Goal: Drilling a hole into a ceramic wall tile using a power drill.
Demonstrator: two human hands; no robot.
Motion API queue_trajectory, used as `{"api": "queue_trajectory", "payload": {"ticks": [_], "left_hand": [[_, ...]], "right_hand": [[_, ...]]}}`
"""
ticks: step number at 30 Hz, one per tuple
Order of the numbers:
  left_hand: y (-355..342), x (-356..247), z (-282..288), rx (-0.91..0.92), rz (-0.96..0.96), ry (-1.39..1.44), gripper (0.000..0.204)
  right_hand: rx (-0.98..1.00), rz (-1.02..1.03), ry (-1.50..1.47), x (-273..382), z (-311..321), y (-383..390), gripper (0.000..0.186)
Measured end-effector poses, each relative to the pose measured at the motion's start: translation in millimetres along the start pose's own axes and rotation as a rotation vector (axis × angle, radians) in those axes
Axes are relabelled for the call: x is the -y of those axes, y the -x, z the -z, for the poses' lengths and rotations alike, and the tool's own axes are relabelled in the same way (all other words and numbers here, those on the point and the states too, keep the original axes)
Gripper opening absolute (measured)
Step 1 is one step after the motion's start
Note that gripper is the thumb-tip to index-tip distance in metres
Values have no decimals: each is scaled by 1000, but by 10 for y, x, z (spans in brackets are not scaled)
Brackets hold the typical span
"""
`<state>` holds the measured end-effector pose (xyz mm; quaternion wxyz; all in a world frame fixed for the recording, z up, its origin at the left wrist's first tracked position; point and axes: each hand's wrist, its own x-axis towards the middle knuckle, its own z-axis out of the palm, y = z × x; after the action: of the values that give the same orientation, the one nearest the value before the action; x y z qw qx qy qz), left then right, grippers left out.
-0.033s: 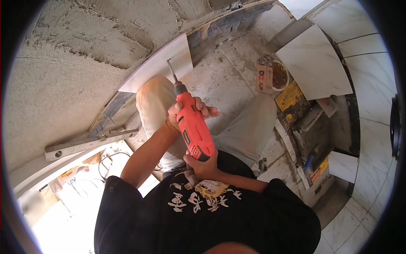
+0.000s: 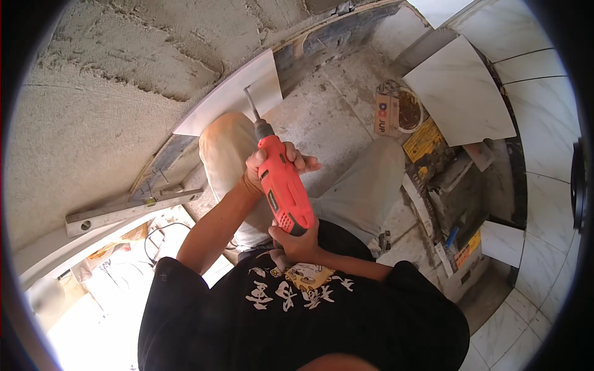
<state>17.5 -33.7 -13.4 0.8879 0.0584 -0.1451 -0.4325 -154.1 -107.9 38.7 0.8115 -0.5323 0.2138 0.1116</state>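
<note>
A red power drill [image 2: 283, 182] slants up and away from my body, its long bit [image 2: 251, 102] meeting the face of a white tile [image 2: 238, 99] that leans at the foot of the rough wall. My left hand [image 2: 253, 168] is wrapped round the front of the drill body from below, thumb on one side and fingers showing on the other. At the rear end, close to my shirt, my right hand [image 2: 299, 246] grips the drill's handle, mostly hidden beneath the body. Whether the bit has gone into the tile I cannot tell.
A spirit level [image 2: 133, 210] lies at the left along the wall's base. To the right are a cardboard box [image 2: 388, 111], a round tub [image 2: 410, 110], a large leaning tile [image 2: 461, 93], a yellow bag [image 2: 424, 141] and a blue-handled tool [image 2: 452, 237]. My knees flank the drill.
</note>
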Motion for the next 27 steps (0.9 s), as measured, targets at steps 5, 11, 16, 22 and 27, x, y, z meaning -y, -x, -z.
{"api": "queue_trajectory", "payload": {"ticks": [5, 11, 16, 22, 27], "left_hand": [[-7, 3, -14, -9, 0, 4, 53], [-7, 3, -40, -28, 2, -26, 55], [6, -6, -29, -129, 48, -53, 53], [28, -10, -39, -312, 119, -149, 51], [9, -21, -98, -421, 175, -208, 49]], "right_hand": [[-7, -11, 14, -17, 10, -2, 58], [5, 59, 0, -1, -1, -17, 60], [61, -98, -173, 152, 56, -18, 31], [49, 8, -363, 86, 130, -100, 22], [34, 4, -428, 99, 173, -127, 20]]}}
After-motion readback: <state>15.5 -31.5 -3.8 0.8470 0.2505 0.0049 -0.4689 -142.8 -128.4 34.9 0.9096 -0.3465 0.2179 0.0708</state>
